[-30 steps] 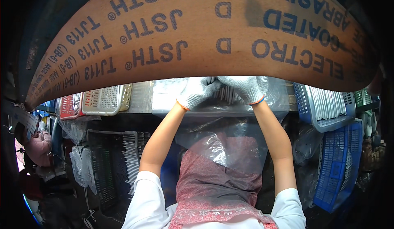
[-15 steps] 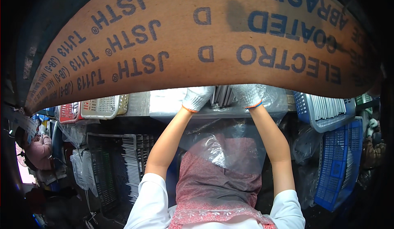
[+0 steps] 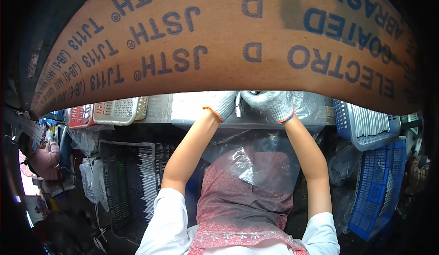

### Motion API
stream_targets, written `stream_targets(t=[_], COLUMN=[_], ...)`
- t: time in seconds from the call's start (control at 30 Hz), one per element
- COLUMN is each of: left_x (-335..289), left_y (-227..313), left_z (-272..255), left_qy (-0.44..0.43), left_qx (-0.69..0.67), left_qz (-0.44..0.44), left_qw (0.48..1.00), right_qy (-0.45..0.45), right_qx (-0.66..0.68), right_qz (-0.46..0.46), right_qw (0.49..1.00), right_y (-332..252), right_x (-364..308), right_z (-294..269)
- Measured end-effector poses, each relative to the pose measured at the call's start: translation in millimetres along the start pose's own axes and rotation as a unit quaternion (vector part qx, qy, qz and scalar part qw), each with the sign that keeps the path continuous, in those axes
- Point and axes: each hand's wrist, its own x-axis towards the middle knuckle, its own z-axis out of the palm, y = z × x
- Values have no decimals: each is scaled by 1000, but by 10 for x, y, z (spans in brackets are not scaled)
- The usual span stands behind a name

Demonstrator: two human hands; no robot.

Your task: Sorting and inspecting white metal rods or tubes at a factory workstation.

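Both hands wear white knit gloves with orange cuffs, and a wide brown abrasive belt (image 3: 219, 67) cuts off the view of their far sides. My left hand (image 3: 221, 103) is at the bench edge, its fingers hidden behind the belt. Close by on the right, my right hand (image 3: 270, 103) is curled inward over the spot between them; what lies in its grasp is mostly covered. A thin metal strip (image 3: 238, 105) pokes out between the two gloves. Clear plastic sheeting (image 3: 311, 111) lies under and around the hands.
A white basket (image 3: 119, 113) and a red basket (image 3: 81, 117) are at the left. Metal rods fill a grey-blue basket (image 3: 363, 140) on the right, above a blue crate (image 3: 377, 186). A dark crate (image 3: 116, 186) stands lower left. Another person (image 3: 45, 159) is at far left.
My right hand has moved left and turned inward, covering most of the bundle of metal strips that showed between the hands. The left hand stays near its place; the view has shifted slightly.
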Motion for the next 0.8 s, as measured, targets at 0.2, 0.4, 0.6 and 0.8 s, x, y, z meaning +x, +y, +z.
stream_targets(t=[0.2, 0.4, 0.6, 0.8], left_x=[87, -11, 71, 120], left_y=[-274, -23, -74, -443], left_z=[173, 80, -12, 187], left_qy=[-40, -62, -58, 77], left_qx=[-389, -619, -351, 160], left_qz=[-67, -130, -92, 57], left_qw=[918, 772, 930, 982], right_qy=[-70, -90, -17, 6], right_qx=[74, 121, 123, -62], right_qz=[101, 98, 105, 28], right_qw=[990, 984, 987, 998], right_y=[-100, -158, -214, -54], right_x=[36, 52, 116, -93], right_z=[-67, -134, -37, 165])
